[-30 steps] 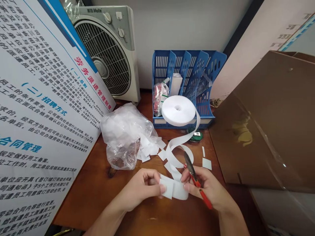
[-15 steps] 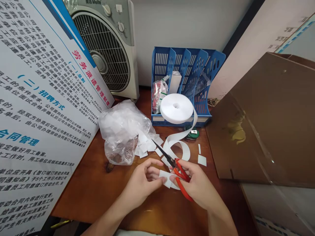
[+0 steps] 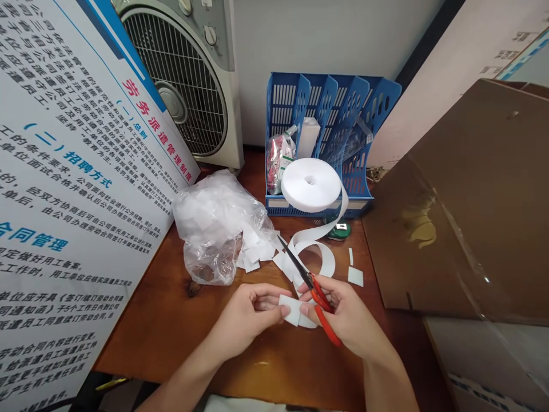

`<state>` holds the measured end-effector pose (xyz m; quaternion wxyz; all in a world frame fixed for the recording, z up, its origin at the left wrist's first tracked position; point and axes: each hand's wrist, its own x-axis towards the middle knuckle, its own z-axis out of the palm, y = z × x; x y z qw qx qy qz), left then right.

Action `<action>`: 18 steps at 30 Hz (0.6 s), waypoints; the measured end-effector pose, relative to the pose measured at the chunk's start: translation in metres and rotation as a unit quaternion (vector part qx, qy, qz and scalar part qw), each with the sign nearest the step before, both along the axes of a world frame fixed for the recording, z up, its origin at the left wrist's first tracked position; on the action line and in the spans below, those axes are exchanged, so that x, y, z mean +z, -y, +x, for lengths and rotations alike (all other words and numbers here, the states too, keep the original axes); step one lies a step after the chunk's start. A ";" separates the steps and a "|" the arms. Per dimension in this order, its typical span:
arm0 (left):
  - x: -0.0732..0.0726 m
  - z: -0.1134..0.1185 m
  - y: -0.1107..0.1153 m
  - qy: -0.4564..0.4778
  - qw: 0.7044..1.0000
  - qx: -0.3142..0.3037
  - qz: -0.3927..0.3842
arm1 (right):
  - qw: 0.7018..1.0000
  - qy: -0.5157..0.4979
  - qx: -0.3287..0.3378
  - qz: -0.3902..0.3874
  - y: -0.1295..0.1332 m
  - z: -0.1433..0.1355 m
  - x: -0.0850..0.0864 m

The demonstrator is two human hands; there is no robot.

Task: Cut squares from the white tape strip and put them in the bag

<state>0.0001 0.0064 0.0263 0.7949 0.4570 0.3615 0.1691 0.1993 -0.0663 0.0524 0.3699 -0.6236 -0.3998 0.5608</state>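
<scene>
Pinching a white square, left hand | gripping red-handled scissors, thumb on white strip, right hand | plastic bag beyond left hand | roll beyond both hands

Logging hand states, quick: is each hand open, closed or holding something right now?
Left hand: closed, pinching a small white piece.
Right hand: closed, holding red-handled scissors and pinching the white strip.

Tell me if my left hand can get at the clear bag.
Probably yes: the clear bag lies just beyond your left hand, and nothing I can see blocks the way, though that hand is pinching a white piece it may need to release.
</scene>
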 end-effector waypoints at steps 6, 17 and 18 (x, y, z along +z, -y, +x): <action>0.005 0.001 0.000 -0.019 1.000 -0.006 -0.005 | 1.000 0.010 -0.005 -0.012 0.000 0.000 0.000; -0.005 0.002 -0.004 -0.062 0.993 -0.072 0.062 | 0.992 0.101 0.061 0.038 -0.008 -0.004 0.010; -0.007 0.002 -0.004 -0.058 0.994 -0.073 0.058 | 0.991 0.111 0.057 0.040 -0.009 -0.005 0.010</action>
